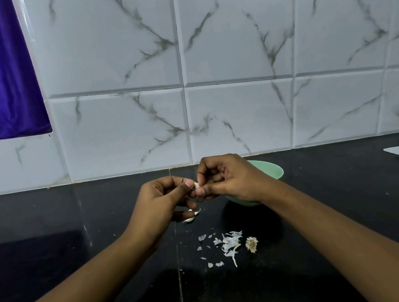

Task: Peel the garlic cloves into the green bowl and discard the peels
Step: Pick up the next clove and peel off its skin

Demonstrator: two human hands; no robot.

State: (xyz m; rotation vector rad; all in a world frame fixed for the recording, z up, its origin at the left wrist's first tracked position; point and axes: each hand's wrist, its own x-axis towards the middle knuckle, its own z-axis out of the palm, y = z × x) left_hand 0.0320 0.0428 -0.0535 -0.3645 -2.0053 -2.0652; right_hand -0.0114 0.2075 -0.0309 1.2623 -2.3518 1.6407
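1. Black counter (pixel 78 223): your work surface, backed by a marble-look tile wall (pixel 235 74).
2. Your left hand (pixel 164 198) and right hand (pixel 230 179) meet above it, both pinching one clove (pixel 196 184) between thumb and fingertips.
3. Green bowl (pixel 272 169): behind your right hand, partly hidden; its inside cannot be seen.
4. Garlic bits (pixel 190 220): on the counter just under your left hand.
5. Peels (pixel 227 244): scattered nearer you, a dry root end (pixel 251 244) just beside them.

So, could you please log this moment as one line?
peeling | left hand, right hand pinch garlic clove | green bowl behind hands | peels on counter
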